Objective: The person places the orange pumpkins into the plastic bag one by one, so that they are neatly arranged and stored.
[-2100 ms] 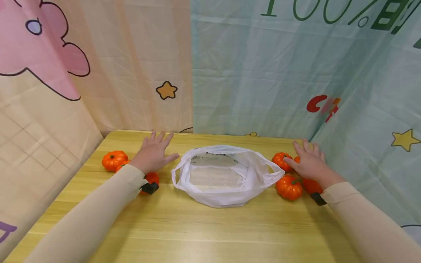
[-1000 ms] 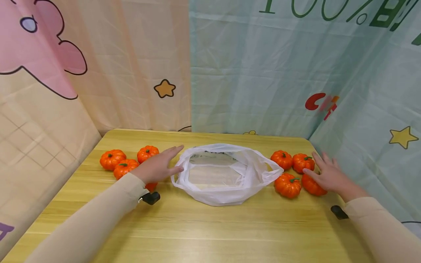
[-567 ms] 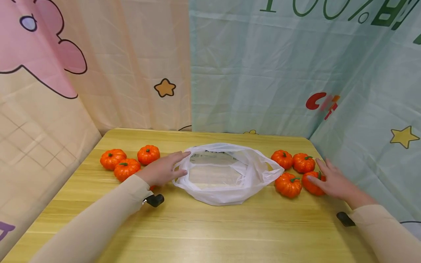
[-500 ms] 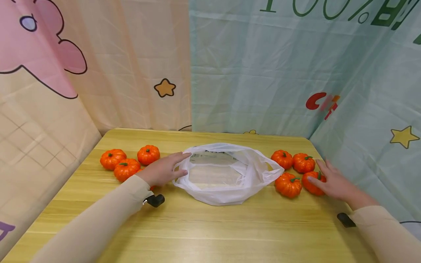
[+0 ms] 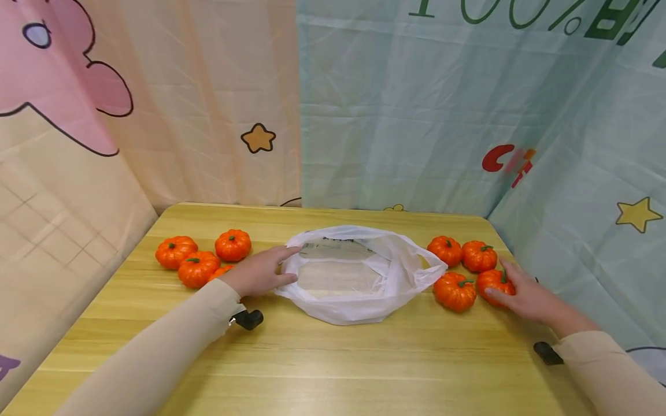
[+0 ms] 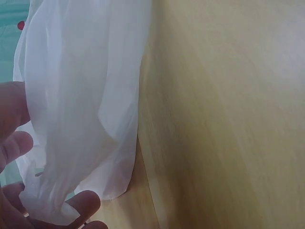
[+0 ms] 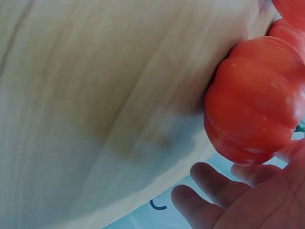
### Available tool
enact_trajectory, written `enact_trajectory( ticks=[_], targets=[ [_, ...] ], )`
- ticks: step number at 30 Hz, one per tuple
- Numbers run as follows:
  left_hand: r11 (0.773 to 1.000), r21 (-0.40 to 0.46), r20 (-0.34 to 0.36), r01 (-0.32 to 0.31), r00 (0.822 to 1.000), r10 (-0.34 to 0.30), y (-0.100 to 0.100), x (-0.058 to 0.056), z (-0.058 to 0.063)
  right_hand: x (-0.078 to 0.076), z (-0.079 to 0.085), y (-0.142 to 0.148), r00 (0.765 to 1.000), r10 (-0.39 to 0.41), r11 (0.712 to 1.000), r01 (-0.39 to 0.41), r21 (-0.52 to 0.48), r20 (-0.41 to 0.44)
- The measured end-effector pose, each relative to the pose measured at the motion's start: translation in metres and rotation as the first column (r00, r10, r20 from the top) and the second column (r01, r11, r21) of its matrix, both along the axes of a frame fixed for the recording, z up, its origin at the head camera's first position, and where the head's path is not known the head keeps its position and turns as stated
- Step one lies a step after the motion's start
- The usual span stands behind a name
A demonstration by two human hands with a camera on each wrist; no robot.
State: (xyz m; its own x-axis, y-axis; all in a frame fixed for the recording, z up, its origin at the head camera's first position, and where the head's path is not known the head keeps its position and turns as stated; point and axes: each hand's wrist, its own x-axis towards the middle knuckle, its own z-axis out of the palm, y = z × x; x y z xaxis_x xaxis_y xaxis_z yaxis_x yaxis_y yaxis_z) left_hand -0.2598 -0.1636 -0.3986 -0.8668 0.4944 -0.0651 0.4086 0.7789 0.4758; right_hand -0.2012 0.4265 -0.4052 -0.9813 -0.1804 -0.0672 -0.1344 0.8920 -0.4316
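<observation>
Near the middle of the table, a white plastic bag (image 5: pixel 359 312) stands with its mouth spread wide. My left hand (image 5: pixel 262 270) holds the bag's left side, its fingers and thumb around the handle (image 6: pixel 52 195) in the left wrist view. At the right, my right hand (image 5: pixel 533 297) is around the nearest-right small orange pumpkin (image 5: pixel 491 283), thumb on its front and fingers behind it. In the right wrist view, that pumpkin (image 7: pixel 255 100) lies against the hand, with two fingertips (image 7: pixel 202 174) loose below it.
Beside the right hand sit three more pumpkins (image 5: pixel 454 293). Several pumpkins (image 5: pixel 199 270) lie left of the bag, one partly behind the left forearm. Printed curtains (image 5: pixel 416 115) enclose the table (image 5: pixel 333 370) at the back and sides.
Both hands have come down from spread poses. The left hand moved right onto the bag's edge; the right moved right and nearer, closing around the front-right pumpkin. The bag has hardly moved.
</observation>
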Motion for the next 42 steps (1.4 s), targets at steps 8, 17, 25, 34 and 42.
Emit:
enact_trajectory(
  ticks=[8,17,25,34,42],
  targets=[
    [0.999,0.029,0.016,-0.026,1.000,0.025,0.000,-0.001,-0.002,-0.001,-0.007,0.001,0.998,-0.034,0.998,0.032,0.056,0.045],
    [0.993,0.096,0.087,-0.064,0.995,0.056,0.001,-0.003,-0.002,-0.001,-0.010,0.003,1.000,0.002,0.999,-0.001,0.047,-0.016],
    [0.991,0.109,0.090,-0.079,0.994,0.069,-0.001,-0.003,-0.003,-0.001,-0.008,0.002,0.999,-0.022,1.000,0.022,-0.008,-0.027],
    [0.992,0.096,0.085,-0.083,0.994,0.074,-0.001,-0.003,-0.003,-0.006,0.008,-0.006,0.998,-0.048,0.994,0.043,-0.098,-0.046],
    [0.992,0.098,0.076,-0.084,0.994,0.076,0.000,-0.003,-0.004,-0.013,0.037,-0.032,0.995,-0.088,0.984,0.078,-0.158,-0.053]
  ],
)
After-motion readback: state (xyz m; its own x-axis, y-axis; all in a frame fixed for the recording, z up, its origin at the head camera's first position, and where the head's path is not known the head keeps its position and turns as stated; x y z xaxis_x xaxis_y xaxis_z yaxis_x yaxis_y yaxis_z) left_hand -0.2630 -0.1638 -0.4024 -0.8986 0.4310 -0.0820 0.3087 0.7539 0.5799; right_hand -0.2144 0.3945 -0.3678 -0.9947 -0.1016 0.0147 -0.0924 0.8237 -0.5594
